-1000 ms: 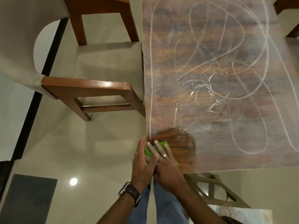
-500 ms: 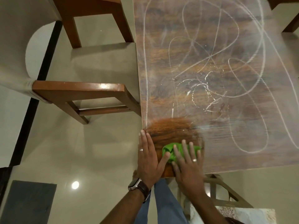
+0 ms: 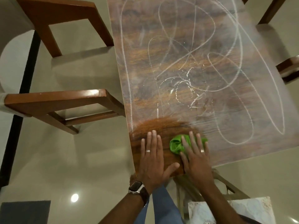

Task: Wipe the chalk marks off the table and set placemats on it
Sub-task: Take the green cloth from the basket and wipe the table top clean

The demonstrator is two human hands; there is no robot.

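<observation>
A dark wooden table fills the upper right, covered with white chalk marks in loops and scribbles. Its near left corner shows a clean, darker patch. My right hand presses flat with straight fingers on a crumpled green cloth at the edge of that patch. My left hand, with a ring and a wristwatch, rests flat on the clean corner beside the cloth. A pale patterned placemat lies below the table's near edge at bottom right.
Two wooden chairs with beige seats stand along the table's left side. Another chair shows at the right edge. The floor is glossy beige tile, with a dark mat at bottom left.
My right hand has slid the green cloth rightward from the table's corner, widening the clean patch. My left hand has moved onto the corner and lies flat there.
</observation>
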